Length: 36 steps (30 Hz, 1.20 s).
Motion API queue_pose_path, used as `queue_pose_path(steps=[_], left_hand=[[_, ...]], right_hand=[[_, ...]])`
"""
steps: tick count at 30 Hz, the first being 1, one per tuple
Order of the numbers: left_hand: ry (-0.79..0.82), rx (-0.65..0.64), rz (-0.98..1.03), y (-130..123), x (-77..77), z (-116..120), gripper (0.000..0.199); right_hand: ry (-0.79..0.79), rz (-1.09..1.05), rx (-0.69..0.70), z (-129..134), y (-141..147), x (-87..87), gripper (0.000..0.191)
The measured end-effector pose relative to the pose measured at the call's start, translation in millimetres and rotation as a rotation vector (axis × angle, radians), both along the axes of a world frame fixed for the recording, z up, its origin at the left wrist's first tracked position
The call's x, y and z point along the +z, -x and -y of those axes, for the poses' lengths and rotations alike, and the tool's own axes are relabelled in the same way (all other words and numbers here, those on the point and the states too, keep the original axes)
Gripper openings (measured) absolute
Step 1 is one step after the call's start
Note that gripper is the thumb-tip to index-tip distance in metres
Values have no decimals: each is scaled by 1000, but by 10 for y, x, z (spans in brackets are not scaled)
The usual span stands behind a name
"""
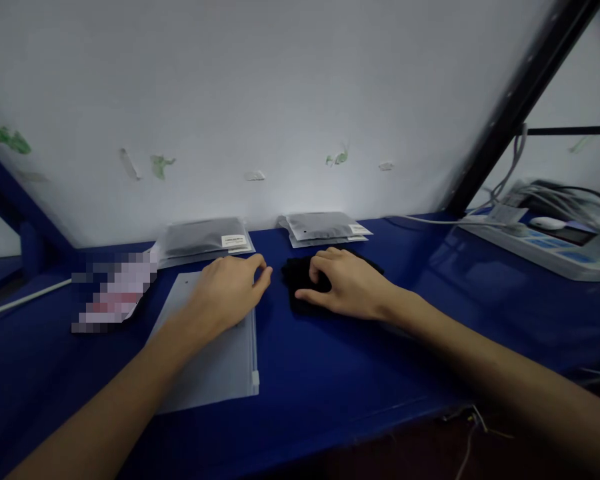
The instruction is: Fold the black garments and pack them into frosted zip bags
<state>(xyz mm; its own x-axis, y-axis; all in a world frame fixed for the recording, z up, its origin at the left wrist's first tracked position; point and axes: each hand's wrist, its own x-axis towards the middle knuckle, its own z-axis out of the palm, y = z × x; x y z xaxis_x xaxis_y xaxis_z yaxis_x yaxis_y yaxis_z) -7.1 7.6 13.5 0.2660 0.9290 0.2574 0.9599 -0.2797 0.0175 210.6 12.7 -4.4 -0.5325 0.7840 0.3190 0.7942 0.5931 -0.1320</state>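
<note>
My left hand (230, 290) is over a frosted zip bag (210, 373) lying flat on the blue table, its white slider at the lower right corner. The thumb and forefinger of that hand are bent with a small gap, and nothing shows between them. My right hand (347, 283) rests on a dark folded item (300, 287), black and soft-looking, with thumb and forefinger apart. Its other fingers are partly hidden.
Against the white wall lie two piles of packed frosted bags, one at left (195, 237) and one at right (320, 228), with white labels. A blurred-out object (120, 287) sits at left. A pale scale-like device (555, 247) with cables stands at right. The table's front edge (360, 433) is near.
</note>
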Motion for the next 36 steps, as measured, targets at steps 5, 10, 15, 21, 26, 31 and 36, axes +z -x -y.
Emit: queue_pose_path(steps=[5,10,15,21,26,31,36], left_hand=[[-74,-33,6,-15,-3,2,32],[-102,-75,19,-30,0,32,29],[-190,-191,11,-25,-43,35,28],[-346,-508,96,-52,-53,125,30],[-58,-537,19,-68,-95,160,31],[6,-373,-41,-34,-71,109,33],[0,-256,-93,27,-49,52,34]], right_hand=[[-72,75,-85,29,39,-29,37],[-80,95,-115,21,32,-30,21],[-29,-96,-210,15,50,-8,16],[264,-767,-195,-90,13,98,19],[284,-1096,-260,-291,-439,153,28],[43,-693,-671,-461,-1222,11,29],[-188,-449,-561,-458,-1471,-252,38]])
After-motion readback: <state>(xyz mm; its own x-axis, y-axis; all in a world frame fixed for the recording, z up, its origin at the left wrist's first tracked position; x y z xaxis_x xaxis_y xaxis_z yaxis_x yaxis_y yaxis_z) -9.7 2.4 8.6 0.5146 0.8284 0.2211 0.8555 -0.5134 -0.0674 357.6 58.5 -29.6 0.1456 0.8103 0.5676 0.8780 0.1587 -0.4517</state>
